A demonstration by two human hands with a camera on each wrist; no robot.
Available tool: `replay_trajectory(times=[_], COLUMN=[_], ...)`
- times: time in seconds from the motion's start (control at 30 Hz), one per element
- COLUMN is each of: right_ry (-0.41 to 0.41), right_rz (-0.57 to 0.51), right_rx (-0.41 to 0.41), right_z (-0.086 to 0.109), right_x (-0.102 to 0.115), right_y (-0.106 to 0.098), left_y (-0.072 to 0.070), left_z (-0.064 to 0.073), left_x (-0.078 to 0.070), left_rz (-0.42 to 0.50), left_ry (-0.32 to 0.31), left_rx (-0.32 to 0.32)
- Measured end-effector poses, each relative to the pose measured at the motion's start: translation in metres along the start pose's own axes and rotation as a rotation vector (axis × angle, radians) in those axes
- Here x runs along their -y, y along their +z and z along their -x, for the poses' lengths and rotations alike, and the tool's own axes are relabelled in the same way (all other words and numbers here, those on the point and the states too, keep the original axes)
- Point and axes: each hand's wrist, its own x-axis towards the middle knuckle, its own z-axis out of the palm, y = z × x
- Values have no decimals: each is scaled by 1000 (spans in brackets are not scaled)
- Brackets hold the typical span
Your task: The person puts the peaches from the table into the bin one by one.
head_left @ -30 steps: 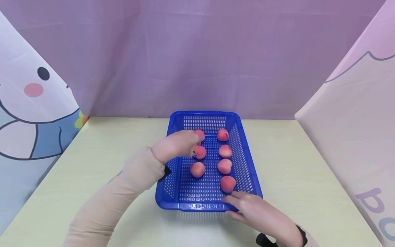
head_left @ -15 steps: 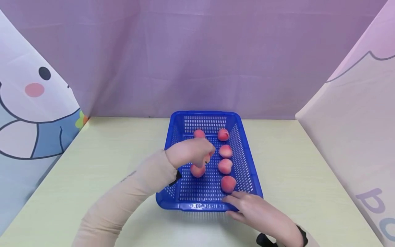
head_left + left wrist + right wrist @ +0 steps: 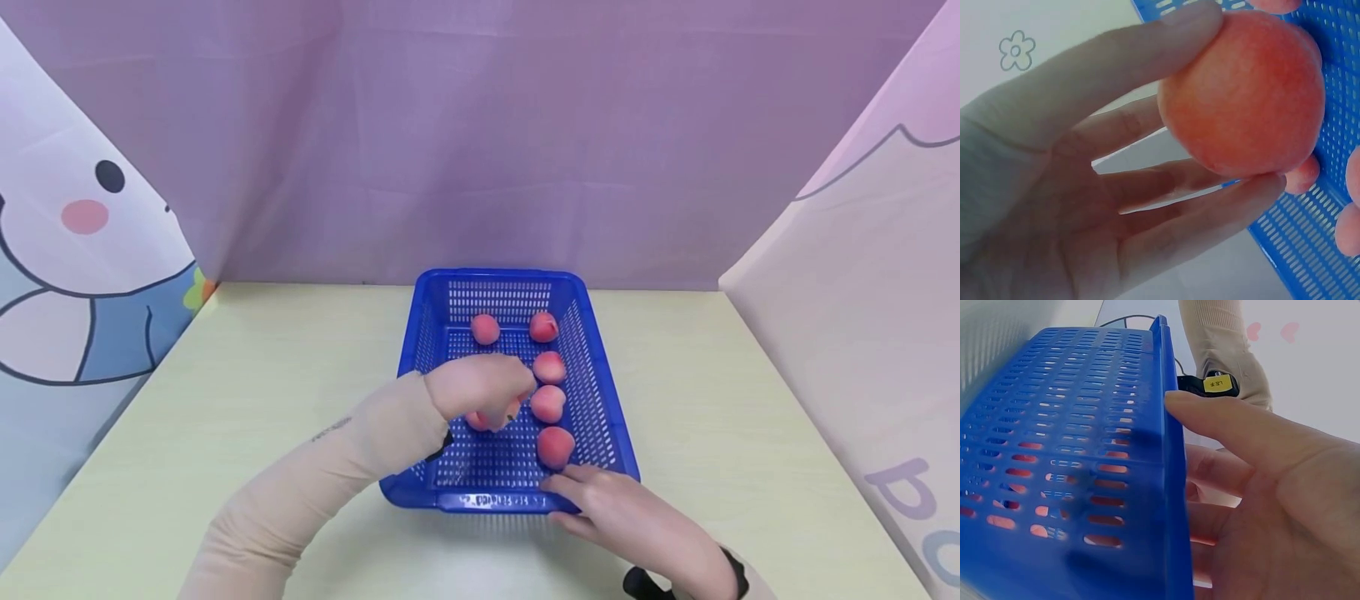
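Observation:
My left hand [image 3: 483, 385] is over the middle of the blue plastic basket [image 3: 611, 417], palm side hidden in the head view. In the left wrist view its thumb and fingertips grip a red-orange peach [image 3: 1244, 94]. Under that hand, a front-left peach [image 3: 476, 420] is partly covered. One more peach [image 3: 485, 329] lies at the back left, and several others, such as the nearest peach [image 3: 556, 448], form a row along the right side. My right hand [image 3: 607, 500] holds the front-right rim, thumb outside and fingers inside.
The basket stands on a pale yellow table [image 3: 690, 375]. A purple cloth backdrop [image 3: 480, 150] rises behind it, with printed cloth panels at the left and right. Black wrist cameras sit at both wrists.
My left hand has moved right and toward the front of the basket, holding a peach. The back-left peach is now fully uncovered. My right hand has stayed at the rim.

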Motion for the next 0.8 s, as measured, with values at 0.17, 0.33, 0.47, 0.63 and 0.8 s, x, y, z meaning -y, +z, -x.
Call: replay_trajectory(times=[0.17, 0.33, 0.47, 0.63, 0.8], right_ry=[-5, -6, -10, -14, -19], right_rz=[5, 5, 7, 9, 25], right_rx=[-10, -11, -18, -23, -34], right_z=[0, -1, -1, -1, -1], right_x=[0, 0, 1, 0, 0], right_y=[0, -1, -1, -1, -1], left_y=[4, 11, 14, 20, 28], left_z=[-2, -4, -3, -4, -2], left_x=[-7, -13, -17, -21, -25], left_rz=[-32, 19, 82, 201, 471], left_ry=[-28, -60, -78, -184, -350], left_rx=[46, 79, 103, 112, 24])
